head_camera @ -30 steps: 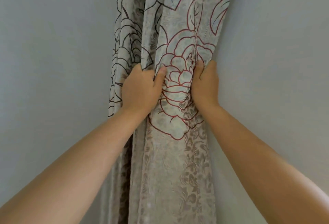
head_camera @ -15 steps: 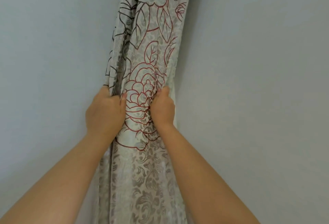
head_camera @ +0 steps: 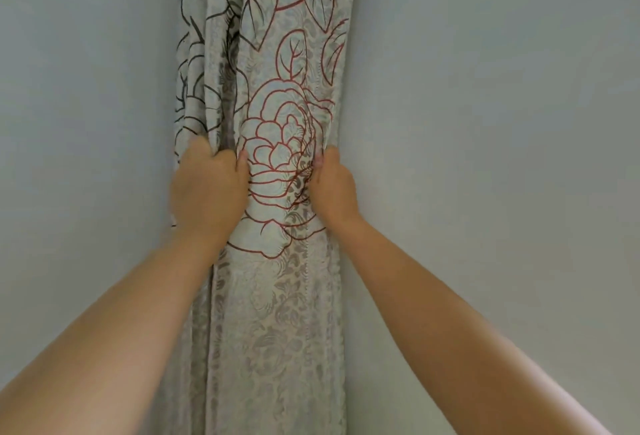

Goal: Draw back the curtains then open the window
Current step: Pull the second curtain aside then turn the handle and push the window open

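Woven fabric, pale and printed with red and dark outlined roses, is seen gathered into a narrow vertical bundle: the curtain [head_camera: 277, 95] hangs bunched against a plain grey wall [head_camera: 485, 123]. Its left edge is gripped by the left hand [head_camera: 207, 189], which is clenched around several folds just beside the large red rose [head_camera: 280, 157]. Its right edge is pinched by the right hand [head_camera: 334, 189], closed on the hem on the other side of that rose, with the fingers tucked behind the cloth. The curtain is thus squeezed between the two hands, which are held level with each other.

No window, rail or tie-back is shown, so how far the drawing-back has gone can only be judged: the bundle looks fully gathered, and the window step appears not yet begun.

Several risks may be foreseen. If the bundle is let go without being secured, the folds could spread back out from the rose and cover the glass again. If the cloth is dragged downward rather than sideways, hooks or rings above could be strained or jammed. A loose outer fold left of the rose could also slip from the clenched grip.
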Demonstrator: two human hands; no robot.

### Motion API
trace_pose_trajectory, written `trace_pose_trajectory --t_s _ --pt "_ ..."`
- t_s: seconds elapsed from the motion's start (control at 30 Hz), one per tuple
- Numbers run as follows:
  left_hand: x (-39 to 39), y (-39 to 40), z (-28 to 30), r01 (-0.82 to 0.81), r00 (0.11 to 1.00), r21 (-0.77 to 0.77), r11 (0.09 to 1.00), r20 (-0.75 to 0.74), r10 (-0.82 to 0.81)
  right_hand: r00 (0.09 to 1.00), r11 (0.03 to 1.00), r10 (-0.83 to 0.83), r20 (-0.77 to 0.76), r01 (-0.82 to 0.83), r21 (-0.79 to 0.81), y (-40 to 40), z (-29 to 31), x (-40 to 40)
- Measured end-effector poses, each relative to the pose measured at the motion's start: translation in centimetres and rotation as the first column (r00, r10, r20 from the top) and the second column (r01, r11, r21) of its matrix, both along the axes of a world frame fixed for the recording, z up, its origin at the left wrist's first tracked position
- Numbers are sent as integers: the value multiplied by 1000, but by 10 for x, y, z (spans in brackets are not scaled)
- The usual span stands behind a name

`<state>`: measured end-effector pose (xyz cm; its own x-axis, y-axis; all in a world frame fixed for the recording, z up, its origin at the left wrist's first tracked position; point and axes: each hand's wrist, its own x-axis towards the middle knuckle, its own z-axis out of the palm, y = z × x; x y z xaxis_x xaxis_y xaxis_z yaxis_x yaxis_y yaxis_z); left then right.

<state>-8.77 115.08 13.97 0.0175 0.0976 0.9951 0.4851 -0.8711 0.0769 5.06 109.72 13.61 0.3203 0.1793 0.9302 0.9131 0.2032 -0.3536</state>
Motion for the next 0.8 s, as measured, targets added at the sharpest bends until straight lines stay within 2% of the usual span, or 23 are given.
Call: trace_pose_trajectory --t_s 0.13,0.27,0.3,0.37,0.43,0.5,0.6,0.8 --pt "13 -38 -24 -38 993 169 985 -100 56 1000 983 15 18 -11 -186 -56 -41 11" --pt "20 -80 -33 42 999 235 971 -1 -43 1000 964 -11 15 14 -265 -117 -43 16" --pt "22 -87 -34 22 1000 280 960 -6 -21 999 958 -29 19 33 -283 -132 -42 17" --pt "25 -104 -39 -34 984 407 913 -145 101 989 936 -133 59 145 -320 -167 -42 22" --pt "30 -126 -43 -54 939 453 890 -280 199 956 911 -271 115 293 -290 -205 -42 25" --pt "36 -161 -48 -45 908 430 902 -359 217 929 903 -345 136 368 -222 -247 -42 29" --pt "58 -216 -55 43 910 357 933 -400 112 899 885 -418 133 436 -163 -317 -44 37" --pt "117 -345 -68 338 846 132 932 -476 -239 779 757 -588 215 624 -192 -472 -59 63"
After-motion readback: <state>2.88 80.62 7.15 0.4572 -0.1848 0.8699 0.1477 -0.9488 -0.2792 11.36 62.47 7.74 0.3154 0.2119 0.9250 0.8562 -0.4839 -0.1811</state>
